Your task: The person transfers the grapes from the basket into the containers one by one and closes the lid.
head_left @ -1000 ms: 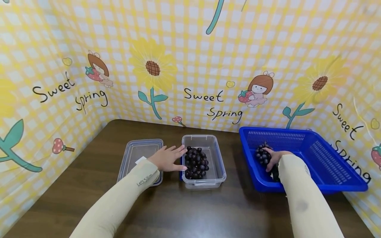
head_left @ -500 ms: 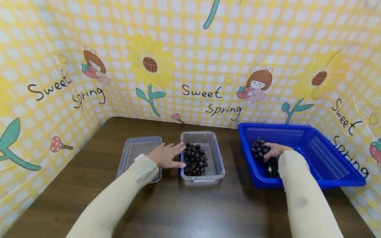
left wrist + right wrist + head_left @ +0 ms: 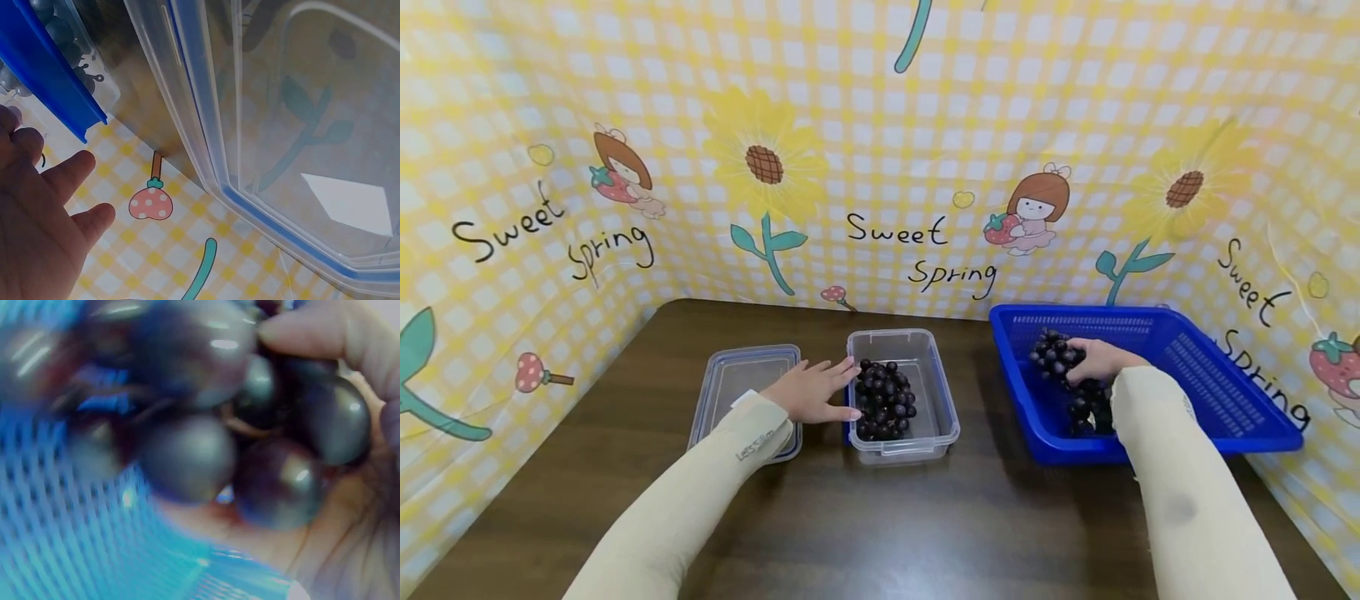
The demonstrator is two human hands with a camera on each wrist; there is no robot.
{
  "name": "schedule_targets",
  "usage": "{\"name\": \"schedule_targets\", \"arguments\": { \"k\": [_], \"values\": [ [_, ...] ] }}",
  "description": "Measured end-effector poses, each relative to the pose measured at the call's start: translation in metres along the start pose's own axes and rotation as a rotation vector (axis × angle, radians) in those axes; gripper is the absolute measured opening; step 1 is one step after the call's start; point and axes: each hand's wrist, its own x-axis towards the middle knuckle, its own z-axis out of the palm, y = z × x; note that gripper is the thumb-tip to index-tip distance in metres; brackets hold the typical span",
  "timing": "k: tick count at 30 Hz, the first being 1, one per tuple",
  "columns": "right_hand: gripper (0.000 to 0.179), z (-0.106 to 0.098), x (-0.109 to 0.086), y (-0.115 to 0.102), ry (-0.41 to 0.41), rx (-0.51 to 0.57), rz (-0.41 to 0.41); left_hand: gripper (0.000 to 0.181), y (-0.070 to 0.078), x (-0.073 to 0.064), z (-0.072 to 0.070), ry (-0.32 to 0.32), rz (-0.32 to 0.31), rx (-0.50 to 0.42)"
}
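My right hand (image 3: 1101, 360) grips a bunch of dark grapes (image 3: 1054, 354) inside the blue basket (image 3: 1240, 446). In the right wrist view the fingers and thumb curl round the grapes (image 3: 187, 459), with the basket's perforated wall blurred behind. More dark grapes (image 3: 1082, 408) lie lower in the basket, partly hidden by the sleeve. My left hand (image 3: 808, 393) is spread, its fingertips at the left rim of a clear plastic container (image 3: 936, 400). Another bunch of dark grapes (image 3: 886, 400) fills the left side of that container.
A clear lid (image 3: 737, 375) with a blue seal lies on the brown table (image 3: 880, 525) left of the container, partly under the left forearm. A blue locking flap (image 3: 50, 69) hangs from the container's side. Patterned cloth (image 3: 880, 167) walls the table's back and sides.
My right hand has lifted a bunch of grapes slightly up and away from the other grapes in the basket. The left hand stays at the container's rim. The head view has shifted a little.
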Motion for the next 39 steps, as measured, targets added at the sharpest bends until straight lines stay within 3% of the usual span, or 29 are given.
{"name": "schedule_targets", "arguments": {
  "k": [3,9,12,20,28,33,39],
  "values": [
    [0.083,-0.002,-0.001,-0.009,0.04,0.021,-0.012,0.084,-0.003,-0.002,0.001,0.001,-0.003,0.003],
    [0.089,-0.005,-0.009,-0.023,0.025,0.29,0.064,0.084,-0.003,0.001,0.001,0.015,0.006,0.004],
    [0.089,-0.004,-0.014,-0.029,0.038,0.357,0.068,0.084,0.0,0.003,0.003,0.013,0.01,-0.008],
    [0.092,-0.003,-0.024,-0.044,0.089,0.467,0.065,0.084,0.001,0.002,0.007,0.014,-0.004,0.005],
    [0.089,-0.022,-0.036,-0.062,0.172,0.57,0.004,0.082,0.003,0.001,0.0,0.012,-0.002,0.01],
    [0.087,-0.023,-0.035,-0.073,0.164,0.589,-0.006,0.082,0.004,0.0,0.002,0.017,-0.006,0.01],
    [0.086,-0.008,-0.025,-0.089,0.131,0.609,-0.034,0.083,0.0,0.002,0.004,0.034,-0.003,0.01]
  ]
}}
